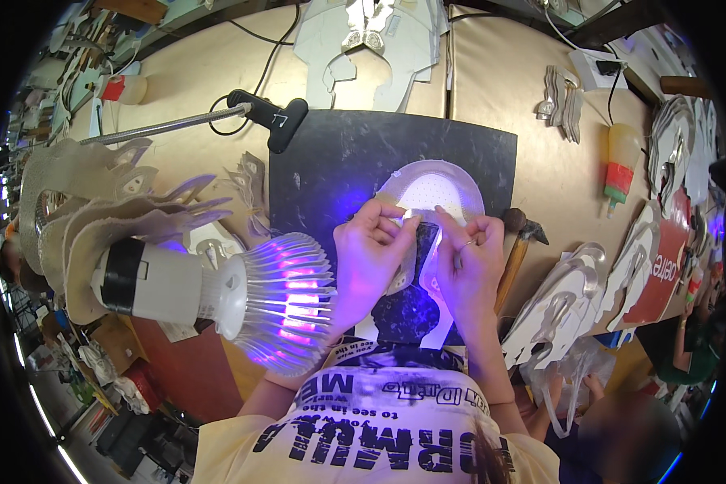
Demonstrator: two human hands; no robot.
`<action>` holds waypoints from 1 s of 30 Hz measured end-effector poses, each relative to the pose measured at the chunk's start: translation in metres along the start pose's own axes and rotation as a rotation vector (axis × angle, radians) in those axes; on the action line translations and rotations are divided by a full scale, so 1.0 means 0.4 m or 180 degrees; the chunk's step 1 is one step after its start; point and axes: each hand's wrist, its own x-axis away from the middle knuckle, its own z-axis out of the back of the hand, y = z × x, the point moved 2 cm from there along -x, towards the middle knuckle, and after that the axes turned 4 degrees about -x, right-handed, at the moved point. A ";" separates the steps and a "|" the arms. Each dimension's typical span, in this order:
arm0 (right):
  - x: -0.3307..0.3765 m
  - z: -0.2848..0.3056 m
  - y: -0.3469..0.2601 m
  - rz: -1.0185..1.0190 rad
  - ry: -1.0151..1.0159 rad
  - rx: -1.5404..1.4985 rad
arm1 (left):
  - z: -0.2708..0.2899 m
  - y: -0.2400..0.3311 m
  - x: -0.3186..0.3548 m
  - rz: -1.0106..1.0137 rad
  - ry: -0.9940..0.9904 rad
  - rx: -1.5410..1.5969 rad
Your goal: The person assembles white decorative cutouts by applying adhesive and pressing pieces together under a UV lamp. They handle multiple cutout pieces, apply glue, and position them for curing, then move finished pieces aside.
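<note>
Both my hands pinch a flat white cut piece, shaped like a shoe upper with a perforated rounded end, over a dark stone slab. My left hand grips its left leg near the throat, thumb and fingers closed on the edge. My right hand, wearing a ring, grips the right leg beside it. Violet light falls on the piece and on both hands.
A lamp with a finned head glows violet at left on a gooseneck. A hammer lies right of the slab. Stacks of cut pieces sit left and right. A glue bottle stands right. Another person's arm is far right.
</note>
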 end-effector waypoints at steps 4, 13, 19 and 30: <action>0.009 -0.012 -0.008 0.0071 -0.0356 0.0486 | 0.001 0.002 -0.002 -0.0134 0.0004 -0.0143; -0.045 0.044 -0.008 0.1046 0.0412 0.1076 | 0.004 0.003 0.023 -0.0439 -0.0027 0.0010; 0.055 0.066 0.023 -0.0255 0.0070 -0.0253 | 0.028 -0.008 0.056 -0.0782 -0.0345 -0.0211; 0.226 0.041 -0.020 0.0472 -0.0111 0.1098 | 0.017 -0.026 0.189 -0.1732 0.0173 -0.1999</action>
